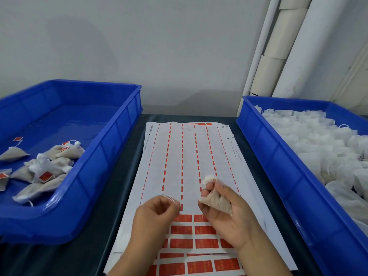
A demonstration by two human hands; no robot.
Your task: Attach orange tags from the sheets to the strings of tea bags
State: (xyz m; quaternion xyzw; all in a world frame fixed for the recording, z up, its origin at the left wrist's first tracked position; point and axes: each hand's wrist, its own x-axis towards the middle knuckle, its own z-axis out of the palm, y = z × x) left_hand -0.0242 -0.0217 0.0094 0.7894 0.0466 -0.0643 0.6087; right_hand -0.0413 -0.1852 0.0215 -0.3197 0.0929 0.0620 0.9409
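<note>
A stack of white tag sheets lies on the dark table between two blue trays. Most of the top sheet is peeled bare; rows of orange tags remain at its near end. My right hand grips a beige tea bag, its white gathered top sticking out above my fingers. My left hand pinches the bag's thin white string just above the first row of orange tags. Both hands hover over the sheet.
The blue tray on the left holds several tea bags with orange tags. The blue tray on the right is piled with untagged white tea bags. White pipes stand against the wall behind.
</note>
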